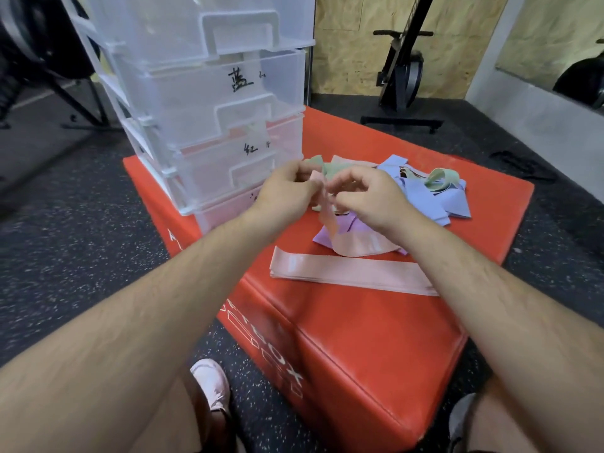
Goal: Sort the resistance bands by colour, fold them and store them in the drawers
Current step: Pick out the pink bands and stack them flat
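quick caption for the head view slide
Left hand and right hand pinch a pink band beside clear drawers.

both hands pinching pink band

Drawer unit: top cut off by the upper edge, drawer count unclear. Bottom drawer label sits mostly behind the left hand, unreadable. Small marks beside the two upper labels are too small to read. Fingertips of both hands are mostly hidden where they pinch the pink band. Right hand covers part of the lilac band. Band pile overlaps, count unclear. Red box side lettering is blurred. Machine at left is blurred and cropped.
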A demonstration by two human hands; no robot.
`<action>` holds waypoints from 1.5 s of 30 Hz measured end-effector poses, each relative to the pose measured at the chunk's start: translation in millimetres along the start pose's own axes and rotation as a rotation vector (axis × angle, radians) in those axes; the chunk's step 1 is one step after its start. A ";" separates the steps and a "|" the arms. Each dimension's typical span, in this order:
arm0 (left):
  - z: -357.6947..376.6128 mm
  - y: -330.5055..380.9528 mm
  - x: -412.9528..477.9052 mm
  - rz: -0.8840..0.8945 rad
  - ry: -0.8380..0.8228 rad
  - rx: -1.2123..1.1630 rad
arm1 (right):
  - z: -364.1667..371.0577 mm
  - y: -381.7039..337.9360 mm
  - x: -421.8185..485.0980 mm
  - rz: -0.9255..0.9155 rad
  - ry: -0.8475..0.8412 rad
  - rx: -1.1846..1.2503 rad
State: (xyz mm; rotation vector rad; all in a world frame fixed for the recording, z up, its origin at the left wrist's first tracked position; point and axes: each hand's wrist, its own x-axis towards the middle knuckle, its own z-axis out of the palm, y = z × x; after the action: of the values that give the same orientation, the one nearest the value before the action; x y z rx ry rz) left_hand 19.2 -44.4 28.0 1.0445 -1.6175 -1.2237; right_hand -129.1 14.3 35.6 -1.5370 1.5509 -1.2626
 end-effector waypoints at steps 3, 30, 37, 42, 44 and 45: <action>-14.3 -9.6 -1.4 0.040 -0.067 0.100 | 1.2 1.9 2.1 -0.024 -0.027 -0.062; -43.1 -46.1 -14.5 -0.053 0.126 0.097 | -97.5 37.1 -32.3 0.242 -0.376 -1.053; -39.1 -60.3 -20.4 -0.152 0.082 0.158 | -143.6 58.0 -57.5 0.353 -0.296 -0.857; -32.2 -76.7 -29.6 -0.202 0.034 0.323 | -133.8 84.0 -73.5 0.388 -0.142 -0.617; -31.2 -83.3 -34.4 -0.195 0.031 0.445 | -125.8 89.8 -78.4 0.372 -0.103 -0.627; -31.0 -86.1 -36.7 -0.192 0.027 0.478 | -122.8 92.2 -80.2 0.362 -0.100 -0.650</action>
State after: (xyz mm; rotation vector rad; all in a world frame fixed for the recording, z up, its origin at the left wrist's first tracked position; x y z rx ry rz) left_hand 70.8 -33.9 -55.3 1.5345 -1.8707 -0.9527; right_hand -265.4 105.4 -20.1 -1.5460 2.1773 -0.4876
